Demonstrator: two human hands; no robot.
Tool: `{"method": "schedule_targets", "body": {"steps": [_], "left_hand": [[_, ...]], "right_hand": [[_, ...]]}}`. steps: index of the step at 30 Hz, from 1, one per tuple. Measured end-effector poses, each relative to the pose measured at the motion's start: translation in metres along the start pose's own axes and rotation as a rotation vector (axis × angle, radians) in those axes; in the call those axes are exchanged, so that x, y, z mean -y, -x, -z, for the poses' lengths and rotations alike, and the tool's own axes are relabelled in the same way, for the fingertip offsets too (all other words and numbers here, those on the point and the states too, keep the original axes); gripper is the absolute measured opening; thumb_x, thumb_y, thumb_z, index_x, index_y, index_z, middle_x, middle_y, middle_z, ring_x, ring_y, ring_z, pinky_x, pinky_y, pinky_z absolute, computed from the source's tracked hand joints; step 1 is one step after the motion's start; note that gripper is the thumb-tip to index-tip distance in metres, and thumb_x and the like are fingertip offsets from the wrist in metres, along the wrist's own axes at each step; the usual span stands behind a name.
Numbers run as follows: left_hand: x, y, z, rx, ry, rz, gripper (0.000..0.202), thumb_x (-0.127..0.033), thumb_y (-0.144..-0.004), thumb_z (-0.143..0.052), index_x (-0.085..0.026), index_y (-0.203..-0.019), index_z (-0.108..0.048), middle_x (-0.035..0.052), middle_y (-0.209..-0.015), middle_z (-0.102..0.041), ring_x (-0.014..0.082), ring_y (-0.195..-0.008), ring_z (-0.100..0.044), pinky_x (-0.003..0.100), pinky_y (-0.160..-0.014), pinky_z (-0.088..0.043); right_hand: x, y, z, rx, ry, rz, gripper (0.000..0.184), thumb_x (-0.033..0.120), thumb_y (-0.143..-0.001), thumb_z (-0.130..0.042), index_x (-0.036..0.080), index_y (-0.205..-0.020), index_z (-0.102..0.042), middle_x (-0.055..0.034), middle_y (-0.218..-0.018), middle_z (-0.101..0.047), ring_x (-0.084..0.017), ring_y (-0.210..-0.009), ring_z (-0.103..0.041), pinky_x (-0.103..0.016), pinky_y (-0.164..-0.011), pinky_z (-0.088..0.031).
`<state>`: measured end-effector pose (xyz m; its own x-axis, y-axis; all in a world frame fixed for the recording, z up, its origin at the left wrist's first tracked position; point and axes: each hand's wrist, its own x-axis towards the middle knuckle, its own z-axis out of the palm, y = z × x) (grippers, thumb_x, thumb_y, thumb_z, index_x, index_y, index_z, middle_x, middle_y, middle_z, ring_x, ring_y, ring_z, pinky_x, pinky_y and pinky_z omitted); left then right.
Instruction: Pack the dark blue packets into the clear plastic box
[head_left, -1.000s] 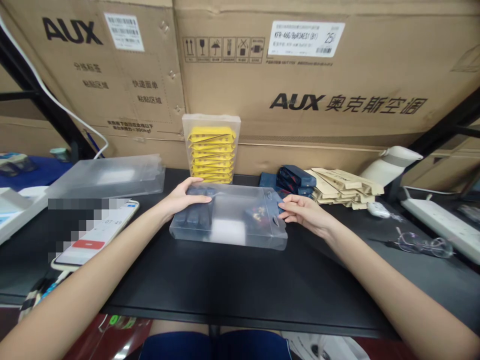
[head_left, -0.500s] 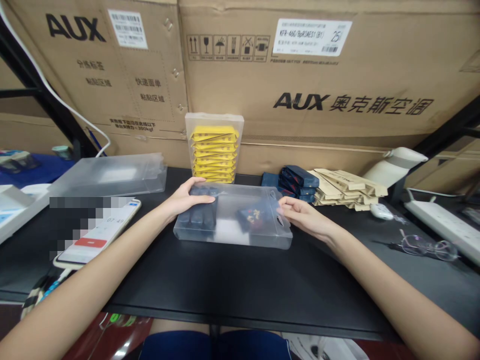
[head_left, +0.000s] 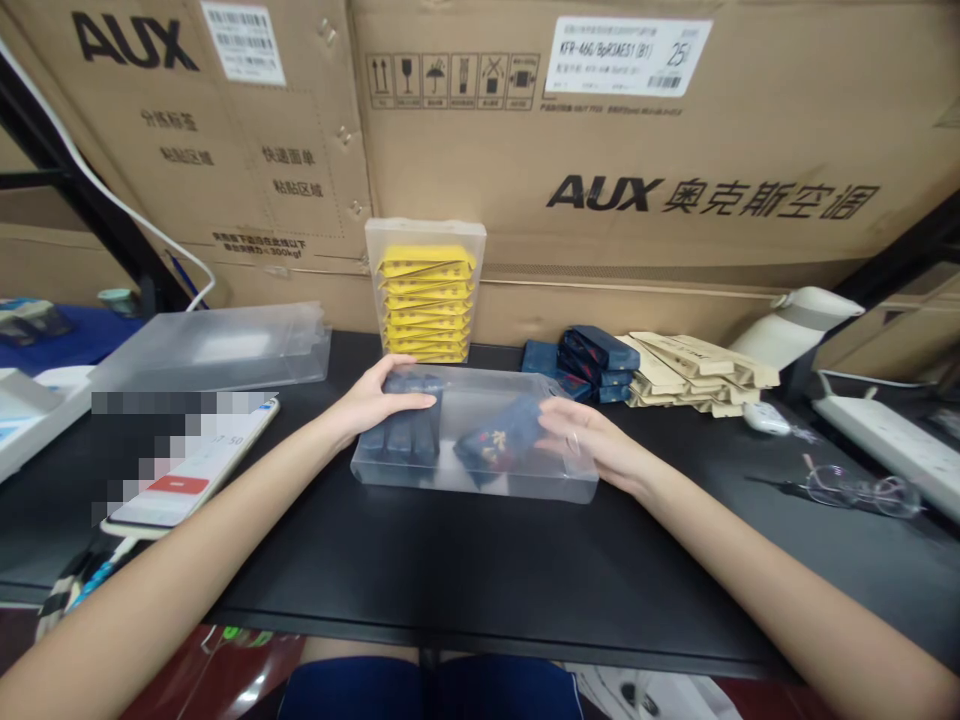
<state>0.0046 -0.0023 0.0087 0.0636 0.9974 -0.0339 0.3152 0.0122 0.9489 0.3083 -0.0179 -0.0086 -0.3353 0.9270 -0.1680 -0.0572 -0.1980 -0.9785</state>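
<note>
A clear plastic box point(head_left: 480, 475) lies flat on the black table point(head_left: 465, 570). My left hand point(head_left: 379, 395) rests on the box's top left end, over a row of dark blue packets point(head_left: 401, 435) stacked inside. My right hand point(head_left: 581, 440) is reaching into the box's open right end, its fingers seen through the plastic. It pushes a dark blue packet point(head_left: 499, 445) that sits tilted in the middle of the box.
An upright clear box of yellow packets point(head_left: 425, 300) stands behind. Loose dark blue packets point(head_left: 592, 362) and tan packets point(head_left: 697, 375) lie at the right, an empty clear box point(head_left: 217, 345) and a phone point(head_left: 191, 465) at the left. Glasses point(head_left: 855, 490) and large cartons point(head_left: 600, 150) are nearby.
My right hand has gone from the box's open flap into the box, sliding the loose dark blue packet leftward toward the stacked row. My left hand stays put.
</note>
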Motion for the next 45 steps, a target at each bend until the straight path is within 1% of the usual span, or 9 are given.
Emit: {"method": "schedule_targets", "body": {"steps": [6, 17, 22, 26, 31, 36, 40, 42, 45], "left_hand": [[-0.002, 0.001, -0.004, 0.010, -0.001, 0.010, 0.072, -0.044, -0.056, -0.084, -0.024, -0.119, -0.056, 0.0057, -0.119, -0.062, 0.0279, -0.113, -0.059, 0.041, -0.099, -0.047], [-0.005, 0.011, -0.019, 0.071, -0.053, -0.063, 0.066, -0.043, -0.058, -0.082, -0.024, -0.117, -0.057, 0.0037, -0.113, -0.064, 0.0268, -0.111, -0.060, 0.038, -0.097, -0.047], [-0.008, 0.020, -0.033, 0.148, -0.020, -0.074, 0.064, -0.040, -0.060, -0.082, -0.025, -0.116, -0.055, 0.0024, -0.111, -0.065, 0.0266, -0.111, -0.060, 0.037, -0.096, -0.048], [-0.009, 0.024, -0.041, 0.182, -0.009, -0.101, 0.062, -0.039, -0.061, -0.081, -0.026, -0.116, -0.055, 0.0013, -0.110, -0.065, 0.0261, -0.110, -0.061, 0.037, -0.097, -0.047], [-0.004, 0.024, -0.041, 0.135, -0.076, -0.183, 0.064, -0.042, -0.061, -0.081, -0.027, -0.118, -0.056, 0.0057, -0.126, -0.058, 0.0297, -0.126, -0.051, 0.044, -0.109, -0.037], [-0.009, 0.028, -0.038, 0.062, -0.247, -0.460, 0.056, -0.041, -0.067, -0.079, -0.027, -0.117, -0.060, 0.0072, -0.151, -0.039, 0.0300, -0.144, -0.029, 0.044, -0.117, -0.025], [-0.016, 0.031, -0.037, 0.228, -0.221, -0.613, 0.029, -0.035, -0.076, -0.072, -0.024, -0.102, -0.067, 0.0052, -0.113, -0.073, 0.0258, -0.121, -0.059, 0.047, -0.118, -0.021], [-0.018, 0.031, -0.037, 0.289, -0.213, -0.632, 0.018, -0.036, -0.078, -0.071, -0.025, -0.093, -0.070, 0.0016, -0.092, -0.078, 0.0242, -0.110, -0.067, 0.048, -0.118, -0.019], [-0.019, 0.029, -0.036, 0.328, -0.242, -0.599, 0.015, -0.038, -0.081, -0.068, -0.026, -0.089, -0.072, 0.0006, -0.094, -0.078, 0.0243, -0.113, -0.066, 0.046, -0.117, -0.022]], "right_hand": [[-0.002, 0.000, 0.003, 0.029, 0.133, 0.022, 0.034, 0.037, -0.068, -0.080, 0.020, -0.092, -0.066, 0.0003, -0.081, -0.068, -0.012, -0.069, -0.064, -0.021, -0.057, -0.051], [-0.001, 0.010, -0.021, 0.117, 0.468, 0.179, 0.028, 0.047, -0.081, -0.066, 0.021, -0.083, -0.057, 0.0015, -0.074, -0.061, -0.011, -0.057, -0.055, -0.022, -0.046, -0.048], [-0.005, 0.018, -0.036, 0.028, 0.717, 0.393, 0.019, 0.038, -0.084, -0.066, 0.021, -0.091, -0.065, -0.0033, -0.091, -0.068, -0.018, -0.083, -0.064, -0.033, -0.076, -0.055], [-0.011, 0.021, -0.041, 0.033, 0.850, 0.497, 0.047, 0.036, -0.084, -0.068, 0.027, -0.129, -0.057, -0.0070, -0.126, -0.065, -0.025, -0.112, -0.062, -0.044, -0.098, -0.049], [-0.014, 0.024, -0.038, 0.078, 0.948, 0.564, 0.054, 0.042, -0.081, -0.070, 0.028, -0.132, -0.055, -0.0074, -0.127, -0.064, -0.026, -0.113, -0.063, -0.046, -0.098, -0.050], [-0.014, 0.024, -0.034, 0.125, 1.000, 0.596, 0.065, 0.043, -0.080, -0.072, 0.030, -0.139, -0.049, -0.0074, -0.136, -0.058, -0.027, -0.122, -0.057, -0.047, -0.104, -0.046], [-0.016, 0.022, -0.033, 0.202, 1.020, 0.621, 0.070, 0.041, -0.084, -0.068, 0.028, -0.146, -0.040, -0.0092, -0.143, -0.052, -0.028, -0.127, -0.053, -0.047, -0.106, -0.044], [-0.018, 0.020, -0.033, 0.214, 1.026, 0.615, 0.071, 0.041, -0.084, -0.067, 0.028, -0.148, -0.038, -0.0103, -0.145, -0.050, -0.028, -0.128, -0.052, -0.048, -0.105, -0.044], [-0.020, 0.020, -0.032, 0.204, 1.045, 0.609, 0.069, 0.042, -0.085, -0.065, 0.026, -0.147, -0.039, -0.0115, -0.144, -0.051, -0.029, -0.128, -0.052, -0.049, -0.106, -0.043]]}}
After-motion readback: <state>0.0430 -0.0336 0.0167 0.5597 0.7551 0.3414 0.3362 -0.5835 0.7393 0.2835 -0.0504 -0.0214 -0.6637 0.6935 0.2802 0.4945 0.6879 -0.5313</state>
